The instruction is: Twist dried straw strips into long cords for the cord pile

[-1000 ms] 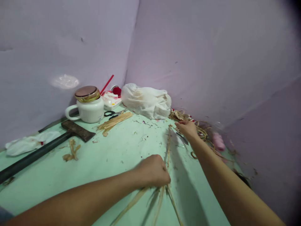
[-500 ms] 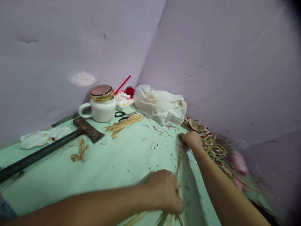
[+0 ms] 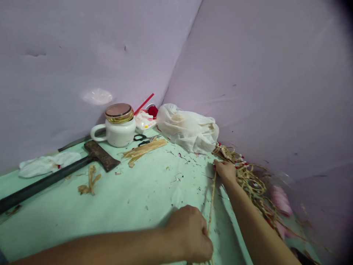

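A thin straw-coloured twisted cord (image 3: 212, 202) runs between my two hands over the pale green table cover. My left hand (image 3: 189, 233), low in the view, is closed around the cord's near part, and loose strands show just below the fist. Farther off, my right hand (image 3: 225, 171) pinches the cord's far end near the table's right side. Right beside that hand lies a tangled pile of braided cord (image 3: 252, 180) with red and white bits in it.
On the left lie a hammer-like axe (image 3: 102, 156) and a white cloth (image 3: 49, 163). Behind are a lidded white mug (image 3: 120, 132), scissors (image 3: 146, 139), dry fibre strips (image 3: 146, 149) and a white plastic bag (image 3: 187, 127) against the walls. A pink thread spool (image 3: 280, 200) is at right.
The whole view has tilted slightly, so the table things sit a little lower. My left hand is slightly lower in view, and the strands beneath it show less. Both hands keep hold of the cord.
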Available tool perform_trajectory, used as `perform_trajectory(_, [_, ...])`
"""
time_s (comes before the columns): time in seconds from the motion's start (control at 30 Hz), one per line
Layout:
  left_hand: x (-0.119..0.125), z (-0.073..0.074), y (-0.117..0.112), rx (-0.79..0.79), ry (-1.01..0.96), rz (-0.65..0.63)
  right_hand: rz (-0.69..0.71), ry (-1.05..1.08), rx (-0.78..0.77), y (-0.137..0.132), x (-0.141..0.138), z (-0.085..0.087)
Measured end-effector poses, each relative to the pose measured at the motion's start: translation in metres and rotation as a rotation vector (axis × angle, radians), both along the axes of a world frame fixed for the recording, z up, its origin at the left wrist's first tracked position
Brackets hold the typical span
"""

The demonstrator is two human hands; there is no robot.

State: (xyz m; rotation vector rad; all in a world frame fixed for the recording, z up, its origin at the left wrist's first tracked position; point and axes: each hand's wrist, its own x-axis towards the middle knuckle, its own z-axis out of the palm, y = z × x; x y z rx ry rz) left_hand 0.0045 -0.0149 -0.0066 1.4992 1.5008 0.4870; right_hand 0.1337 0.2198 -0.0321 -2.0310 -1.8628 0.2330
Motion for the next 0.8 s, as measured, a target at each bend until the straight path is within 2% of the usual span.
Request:
perform_trajectory(0.17, [0.001, 0.0, 0.0, -0.006, -0.02, 0.037, 0.05, -0.022, 0.065, 0.003, 0.001, -0.001])
perform_trajectory(0.4, [-0.001, 0.0, -0.002, -0.052, -0.087, 0.055, 0.074, 0.054, 0.101, 0.01, 0.007, -0.003])
perform_trajectory(0.5, [0.0, -0.002, 0.0, -0.051, -0.126, 0.078, 0.072, 0.197, 0.144, 0.013, 0.011, -0.014])
perform_trajectory(0.57, [0.0, -0.003, 0.003, -0.049, -0.13, 0.065, 0.123, 0.33, 0.213, 0.013, 0.013, -0.023])
perform_trajectory(0.7, [-0.001, -0.015, 0.011, -0.034, -0.111, -0.073, 0.189, 0.554, 0.274, 0.011, 0.015, -0.034])
perform_trajectory(0.73, [-0.001, -0.021, 0.012, -0.054, -0.106, -0.066, 0.186, 0.585, 0.269, 0.011, 0.016, -0.036])
perform_trajectory(0.8, [-0.003, -0.031, 0.009, -0.083, -0.162, 0.029, 0.18, 0.62, 0.253, 0.011, 0.016, -0.038])
